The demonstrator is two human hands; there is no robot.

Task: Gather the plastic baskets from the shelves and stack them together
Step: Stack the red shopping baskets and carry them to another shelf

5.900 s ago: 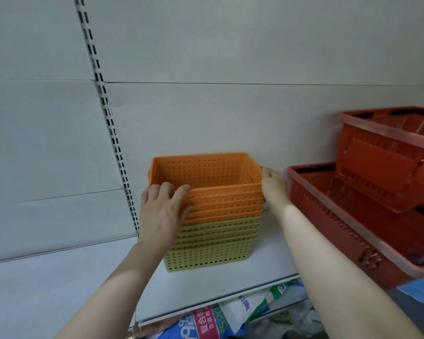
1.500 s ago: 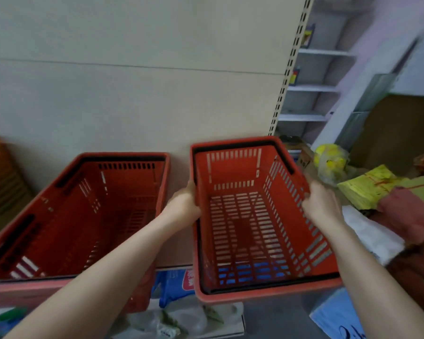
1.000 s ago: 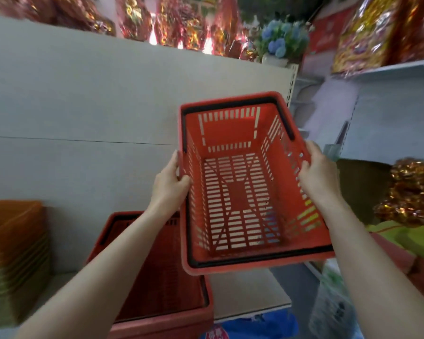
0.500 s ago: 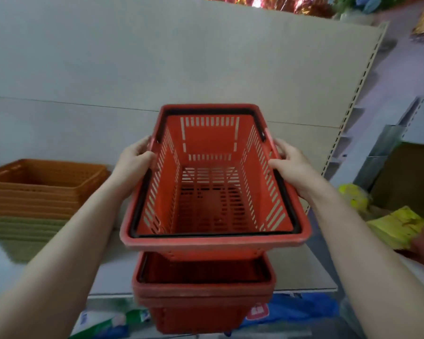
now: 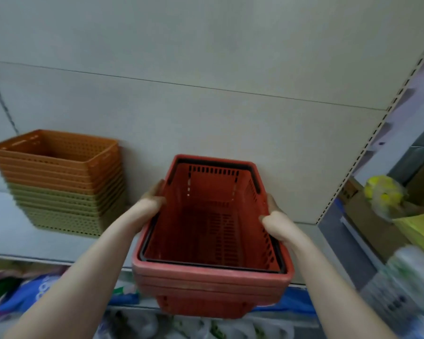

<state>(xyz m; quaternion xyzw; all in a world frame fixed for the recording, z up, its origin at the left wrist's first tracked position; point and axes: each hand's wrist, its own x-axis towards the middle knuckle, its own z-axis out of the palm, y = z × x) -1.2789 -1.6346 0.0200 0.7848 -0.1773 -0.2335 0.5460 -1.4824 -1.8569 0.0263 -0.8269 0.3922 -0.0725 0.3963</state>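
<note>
Left hand [image 5: 149, 207] clamped on the left rim of the top red basket [image 5: 209, 223], fingers [image 5: 157, 192] curled over the outer edge. Right hand [image 5: 275, 222] gripping the right rim, thumb hooked inside. Between the two sets of fingers the basket sits nested in other red baskets on the white shelf [image 5: 8, 231]. Left of the left fingers, apart: stack of orange and olive perforated baskets [image 5: 59, 182]. Image blurred.

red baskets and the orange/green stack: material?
Red baskets: apparently rigid moulded plastic, matte and slightly scuffed at the rim, with slotted walls and a black handle. Orange and green stack: thinner-looking plastic, dull finish, fine perforated grid; blur hides detail.
</note>
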